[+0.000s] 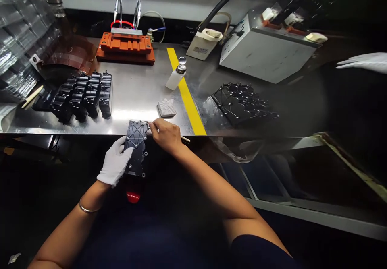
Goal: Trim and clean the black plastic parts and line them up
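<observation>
Toward the left edge of the steel bench point(133, 87), a batch of black plastic parts point(83, 96) stood in upright rows, judged to be finished pieces. At the front edge, the gloved left hand point(115, 165) was closed around the lower end of one black plastic cover point(136, 146), and the bare right hand point(165, 134) pinched a thin stick point(185, 139) with its tip at the cover's upper right corner. Right of the yellow stripe point(186, 94), a flat pile of covers point(242, 104) lay near the front edge, judged to be outstanding work.
</observation>
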`<control>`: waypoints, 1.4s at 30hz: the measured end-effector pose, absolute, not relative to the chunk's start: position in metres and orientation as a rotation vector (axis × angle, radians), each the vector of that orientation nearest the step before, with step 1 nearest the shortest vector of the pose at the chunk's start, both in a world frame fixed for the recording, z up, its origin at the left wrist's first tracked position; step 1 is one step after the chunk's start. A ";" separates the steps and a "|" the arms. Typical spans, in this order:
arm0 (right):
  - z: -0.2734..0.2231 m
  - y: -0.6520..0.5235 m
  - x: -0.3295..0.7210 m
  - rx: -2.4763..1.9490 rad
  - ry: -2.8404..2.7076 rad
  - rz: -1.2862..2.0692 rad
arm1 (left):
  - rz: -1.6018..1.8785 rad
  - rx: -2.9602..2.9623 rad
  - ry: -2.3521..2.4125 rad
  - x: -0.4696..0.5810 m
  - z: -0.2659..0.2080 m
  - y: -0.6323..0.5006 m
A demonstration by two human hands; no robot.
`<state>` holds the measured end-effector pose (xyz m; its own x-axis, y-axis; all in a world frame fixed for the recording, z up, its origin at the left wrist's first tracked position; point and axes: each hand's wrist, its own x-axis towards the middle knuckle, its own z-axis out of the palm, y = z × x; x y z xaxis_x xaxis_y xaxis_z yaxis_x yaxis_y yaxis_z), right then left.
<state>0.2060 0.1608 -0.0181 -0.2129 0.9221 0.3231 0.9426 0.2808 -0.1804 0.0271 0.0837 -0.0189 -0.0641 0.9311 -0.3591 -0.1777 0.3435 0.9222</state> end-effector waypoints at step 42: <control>-0.004 0.144 0.229 -1.284 -2.447 0.056 | 1.017 0.856 1.257 0.018 -0.020 0.085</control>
<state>0.2288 0.1436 -0.0039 -0.5131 0.8012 0.3079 0.7863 0.5826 -0.2055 0.0181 0.0854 -0.0202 0.0194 0.9411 -0.3376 -0.1339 0.3371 0.9319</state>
